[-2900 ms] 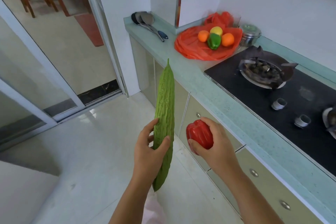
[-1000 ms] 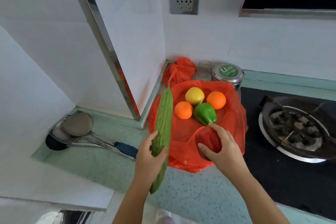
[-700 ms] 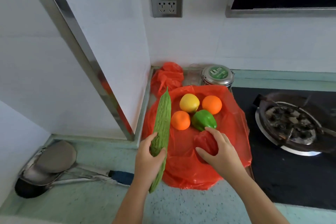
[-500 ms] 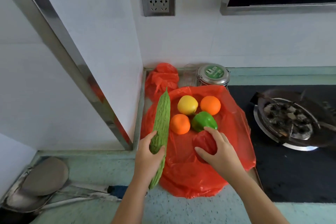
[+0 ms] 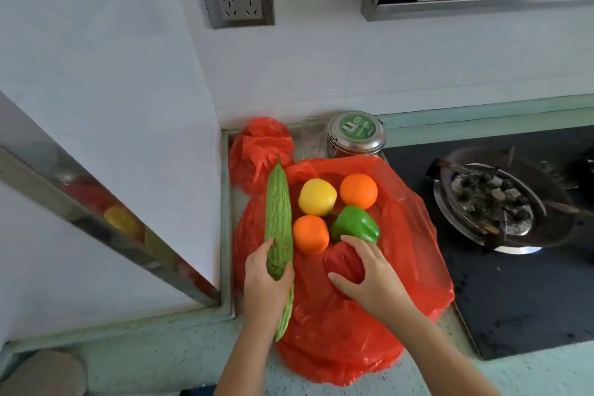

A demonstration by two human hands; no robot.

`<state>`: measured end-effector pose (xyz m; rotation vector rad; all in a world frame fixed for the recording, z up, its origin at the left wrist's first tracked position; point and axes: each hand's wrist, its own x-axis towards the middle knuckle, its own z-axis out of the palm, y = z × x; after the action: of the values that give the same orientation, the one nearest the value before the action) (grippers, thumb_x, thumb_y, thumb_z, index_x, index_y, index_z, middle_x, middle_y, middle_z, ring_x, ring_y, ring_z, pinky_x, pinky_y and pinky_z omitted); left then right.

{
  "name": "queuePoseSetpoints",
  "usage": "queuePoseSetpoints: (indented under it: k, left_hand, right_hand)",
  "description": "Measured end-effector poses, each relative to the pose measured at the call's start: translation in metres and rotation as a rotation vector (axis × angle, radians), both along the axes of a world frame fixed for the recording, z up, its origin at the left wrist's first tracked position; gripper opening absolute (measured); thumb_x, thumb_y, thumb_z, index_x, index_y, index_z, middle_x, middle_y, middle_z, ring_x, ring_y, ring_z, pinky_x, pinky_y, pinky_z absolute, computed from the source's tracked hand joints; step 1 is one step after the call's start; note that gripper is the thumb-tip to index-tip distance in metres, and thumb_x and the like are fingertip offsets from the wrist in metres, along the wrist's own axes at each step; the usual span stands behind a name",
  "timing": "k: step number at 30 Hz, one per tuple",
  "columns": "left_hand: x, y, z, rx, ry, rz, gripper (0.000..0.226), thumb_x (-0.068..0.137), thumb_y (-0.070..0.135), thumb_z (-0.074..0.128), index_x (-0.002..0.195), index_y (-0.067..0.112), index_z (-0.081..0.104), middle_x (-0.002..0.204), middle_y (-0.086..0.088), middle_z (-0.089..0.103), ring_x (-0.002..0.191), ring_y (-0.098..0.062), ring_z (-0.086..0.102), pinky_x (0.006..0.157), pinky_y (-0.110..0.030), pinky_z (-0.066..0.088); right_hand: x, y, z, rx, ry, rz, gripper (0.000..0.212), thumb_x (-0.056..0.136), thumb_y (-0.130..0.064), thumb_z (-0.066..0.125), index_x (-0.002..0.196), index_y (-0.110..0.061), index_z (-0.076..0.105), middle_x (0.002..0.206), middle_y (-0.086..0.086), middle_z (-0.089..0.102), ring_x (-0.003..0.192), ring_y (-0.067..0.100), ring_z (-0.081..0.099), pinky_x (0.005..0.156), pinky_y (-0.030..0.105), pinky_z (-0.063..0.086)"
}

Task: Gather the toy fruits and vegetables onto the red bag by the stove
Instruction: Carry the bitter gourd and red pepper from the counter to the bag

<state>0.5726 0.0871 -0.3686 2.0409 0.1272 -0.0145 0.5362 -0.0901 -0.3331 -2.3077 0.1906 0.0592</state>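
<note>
Head view: left hand (image 5: 266, 276) is wrapping around the lower half of a long, bumpy green toy bitter gourd (image 5: 279, 228), fingers clamped on it, tip pointing far toward the wall. Right hand (image 5: 369, 276) is cupping a glossy red toy bell pepper (image 5: 343, 264), fingers closed over it, and appears to be pressing it onto the crinkled red plastic bag (image 5: 401, 251), just near of the green toy bell pepper (image 5: 355, 223).

Already sitting on the bag: a yellow toy lemon (image 5: 317, 196) and two orange toy oranges (image 5: 358, 191), (image 5: 310, 234).

Judgement: release the red pepper only once it is resting flat, so it is not rolling toward the black stove top (image 5: 514, 292) on the right. The gourd is hanging along the bag's left edge; laying it further right, fully over plastic and beside the near orange, should be keeping it off the bare green counter (image 5: 160, 357).
</note>
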Motion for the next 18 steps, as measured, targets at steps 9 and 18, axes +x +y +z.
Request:
queuePoseSetpoints:
  k: [9, 18]
  left_hand:
    - [0.003, -0.015, -0.018, 0.084, -0.013, -0.02, 0.054, 0.082, 0.015, 0.066, 0.131, 0.018, 0.044, 0.125, -0.001, 0.043, 0.11, -0.009, 0.045, 0.089, -0.019, 0.032]
    - [0.004, -0.012, -0.026, 0.161, -0.074, -0.05, 0.061, 0.078, 0.022, 0.071, 0.132, 0.012, 0.045, 0.135, -0.013, 0.041, 0.126, -0.023, 0.039, 0.1, -0.032, 0.036]
  right_hand:
    - [0.012, 0.009, -0.022, -0.05, 0.023, -0.037, 0.067, 0.076, -0.044, 0.068, 0.134, -0.032, 0.035, 0.127, -0.006, 0.042, 0.115, 0.015, 0.044, 0.084, 0.022, 0.039]
    - [0.02, 0.015, -0.028, -0.189, 0.023, -0.08, 0.076, 0.073, -0.053, 0.066, 0.137, -0.027, 0.033, 0.129, -0.004, 0.044, 0.118, 0.017, 0.044, 0.085, 0.029, 0.044]
